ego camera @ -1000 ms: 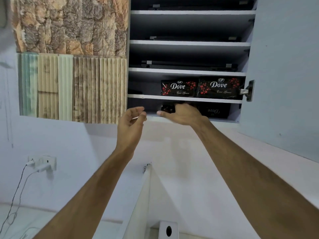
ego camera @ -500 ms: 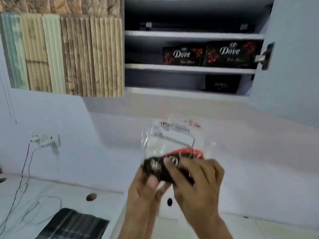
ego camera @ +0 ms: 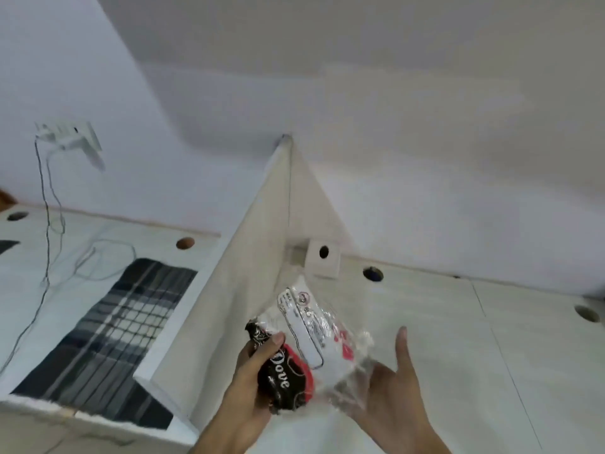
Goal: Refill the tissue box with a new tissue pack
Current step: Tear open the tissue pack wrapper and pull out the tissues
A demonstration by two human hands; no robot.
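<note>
The tissue pack [ego camera: 307, 352], held above the table [ego camera: 442, 339], looks light, soft and slippery in its crinkly film, so the left hand [ego camera: 252, 388] clamps its dark end while the right hand [ego camera: 393, 398] cups underneath, fingers loose.

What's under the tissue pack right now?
The right hand cups the black-and-clear plastic tissue pack from beneath, left hand gripping its dark end. White desk lies below; the palm contact is hidden.

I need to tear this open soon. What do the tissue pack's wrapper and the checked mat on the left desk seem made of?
Black-and-clear tissue pack wrapper: seemingly thin glossy plastic film; it crinkles and glints. Black-and-white checked mat: probably woven cloth, matte and lying flat; too blurred to be sure.
</note>
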